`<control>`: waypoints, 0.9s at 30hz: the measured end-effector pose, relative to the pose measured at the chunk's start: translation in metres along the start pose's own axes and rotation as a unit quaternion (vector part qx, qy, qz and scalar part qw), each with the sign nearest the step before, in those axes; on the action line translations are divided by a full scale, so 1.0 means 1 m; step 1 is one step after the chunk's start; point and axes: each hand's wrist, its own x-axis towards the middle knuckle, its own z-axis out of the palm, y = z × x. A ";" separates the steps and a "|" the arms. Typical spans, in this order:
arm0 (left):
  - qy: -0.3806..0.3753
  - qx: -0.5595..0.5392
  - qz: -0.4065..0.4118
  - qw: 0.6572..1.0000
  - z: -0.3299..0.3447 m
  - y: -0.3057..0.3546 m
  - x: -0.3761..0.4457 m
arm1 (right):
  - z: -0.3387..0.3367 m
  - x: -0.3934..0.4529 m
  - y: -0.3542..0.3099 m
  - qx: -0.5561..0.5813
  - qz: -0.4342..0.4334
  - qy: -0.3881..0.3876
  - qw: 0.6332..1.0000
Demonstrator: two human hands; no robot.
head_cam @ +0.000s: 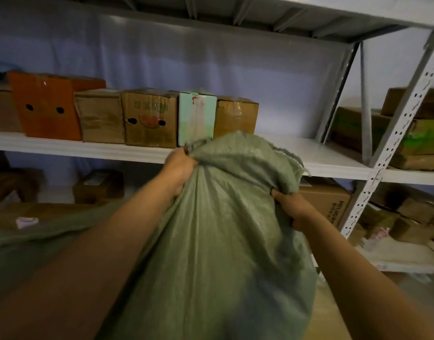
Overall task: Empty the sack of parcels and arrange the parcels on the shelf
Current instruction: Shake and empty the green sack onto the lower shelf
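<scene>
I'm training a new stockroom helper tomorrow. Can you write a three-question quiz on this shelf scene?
1. True or false: both hands grip the green woven sack.
2. Which box stands directly left of the pale mint-green carton? A) orange cardboard box with two holes B) brown cardboard box with a watermelon print
3. Fill in: the white metal shelf board has bare room to the ____ of the row.

Key: 1 true: left hand, right hand. 2 B. 3 right.

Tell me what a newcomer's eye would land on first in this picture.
First, the big green sack filling the centre foreground, its bunched top gripped by the left hand and the right hand. Behind it, a row of boxes lines the white shelf, the orange box at left standing out.
</scene>
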 end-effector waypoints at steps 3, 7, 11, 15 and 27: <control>0.045 -0.059 0.070 0.995 -0.005 0.022 0.008 | 0.003 -0.001 -0.016 0.091 -0.005 -0.033 0.995; 0.019 0.045 0.058 0.997 0.005 -0.018 0.004 | 0.017 -0.003 0.029 0.097 0.028 0.057 0.993; -0.074 0.190 0.034 0.978 0.001 -0.092 -0.016 | 0.011 -0.002 0.041 -0.005 0.020 0.100 0.995; 0.089 0.049 0.009 0.995 -0.007 -0.015 0.013 | 0.013 -0.006 -0.005 0.080 -0.051 -0.016 0.995; -0.004 -0.001 -0.029 1.000 -0.014 -0.040 -0.008 | 0.024 -0.014 0.003 0.062 -0.100 -0.031 0.993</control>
